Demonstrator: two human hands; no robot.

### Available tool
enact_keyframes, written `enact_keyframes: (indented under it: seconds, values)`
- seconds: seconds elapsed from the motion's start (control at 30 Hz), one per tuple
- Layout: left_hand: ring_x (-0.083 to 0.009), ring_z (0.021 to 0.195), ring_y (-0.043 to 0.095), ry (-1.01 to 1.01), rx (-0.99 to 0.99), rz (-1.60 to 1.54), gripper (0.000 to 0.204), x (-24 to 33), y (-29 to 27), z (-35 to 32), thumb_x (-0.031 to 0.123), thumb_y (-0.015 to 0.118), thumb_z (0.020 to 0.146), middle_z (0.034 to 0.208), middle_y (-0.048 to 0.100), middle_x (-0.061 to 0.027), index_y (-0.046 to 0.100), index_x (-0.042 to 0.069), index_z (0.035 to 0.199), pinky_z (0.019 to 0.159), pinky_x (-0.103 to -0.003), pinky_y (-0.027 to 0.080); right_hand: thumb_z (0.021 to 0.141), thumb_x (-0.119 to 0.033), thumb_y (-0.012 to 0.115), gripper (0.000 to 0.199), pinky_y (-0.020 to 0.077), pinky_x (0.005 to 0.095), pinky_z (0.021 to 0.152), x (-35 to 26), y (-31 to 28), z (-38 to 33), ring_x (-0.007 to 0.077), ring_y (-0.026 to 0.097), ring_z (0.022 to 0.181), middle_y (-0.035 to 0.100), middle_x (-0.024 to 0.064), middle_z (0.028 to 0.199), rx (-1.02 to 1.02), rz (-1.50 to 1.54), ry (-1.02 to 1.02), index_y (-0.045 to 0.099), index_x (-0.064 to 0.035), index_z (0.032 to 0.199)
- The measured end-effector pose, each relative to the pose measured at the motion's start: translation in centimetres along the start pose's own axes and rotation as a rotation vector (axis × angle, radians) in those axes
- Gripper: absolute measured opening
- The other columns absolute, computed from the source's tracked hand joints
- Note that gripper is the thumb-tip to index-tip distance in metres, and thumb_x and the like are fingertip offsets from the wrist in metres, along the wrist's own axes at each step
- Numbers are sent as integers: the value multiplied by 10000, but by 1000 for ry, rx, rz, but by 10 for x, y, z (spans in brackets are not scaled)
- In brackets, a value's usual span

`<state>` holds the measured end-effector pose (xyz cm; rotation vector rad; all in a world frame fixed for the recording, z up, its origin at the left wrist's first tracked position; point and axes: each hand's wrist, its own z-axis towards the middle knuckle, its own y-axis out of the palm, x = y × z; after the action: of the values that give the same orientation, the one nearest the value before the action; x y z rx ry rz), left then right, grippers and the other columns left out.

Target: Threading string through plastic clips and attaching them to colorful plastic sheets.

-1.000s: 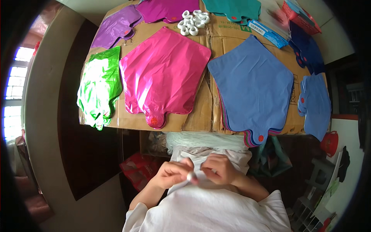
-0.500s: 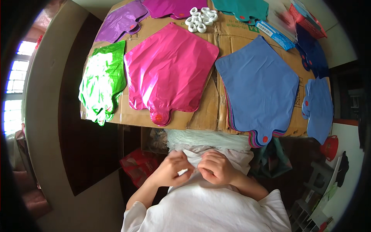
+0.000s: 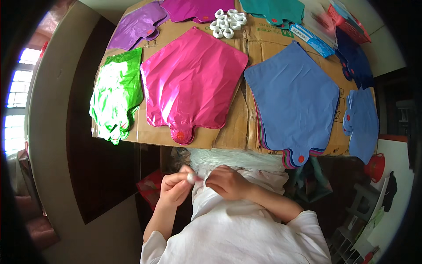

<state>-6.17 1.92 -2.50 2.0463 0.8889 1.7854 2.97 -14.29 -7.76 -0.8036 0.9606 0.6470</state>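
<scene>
1. Our left hand [image 3: 175, 187] pinches a small white ring-shaped piece [image 3: 190, 177] between thumb and fingertips, fingers curled shut around it; it sits close to our chest, below the near edge of the worktop [image 3: 228, 132], probably so both hands can work on it.
2. Our right hand [image 3: 228, 182] is loosely closed just beside the left, fingertips meeting at the piece — whether it grips it too, we cannot tell.
3. The worktop is covered in flattened brown cardboard, matte and creased, which seems to serve as a liner under the slick foil shapes.
4. A glossy pink foil balloon [image 3: 191, 83] lies flat, uninflated, neck towards us; a crinkled green one [image 3: 115, 94] lies left of it.
5. A stack of blue balloons [image 3: 296, 94] lies to the right — duller, edges fanned.
6. More white rings [image 3: 227, 23] are piled at the far edge.
</scene>
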Motion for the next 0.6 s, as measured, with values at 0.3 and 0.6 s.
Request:
enact_keyframes:
  seconds: [0.3, 0.6]
  values:
    - [-191, 713, 490, 54, 143, -29, 135, 8, 7, -4, -7, 537, 766, 703, 590, -69, 649, -62, 817, 719, -322, 383, 752, -39, 616, 69, 425, 365, 657, -6, 6, 8, 270, 549, 685, 548, 90, 723, 51, 66, -33, 556, -33, 784]
    - [-199, 728, 509, 11, -56, 191, 89, 7, 7, -3, 25, 613, 745, 770, 634, -107, 661, 0, 816, 703, -297, 402, 750, -37, 608, 46, 440, 337, 512, -25, -6, -6, 245, 569, 577, 566, 69, 667, 113, 6, 61, 590, -50, 790]
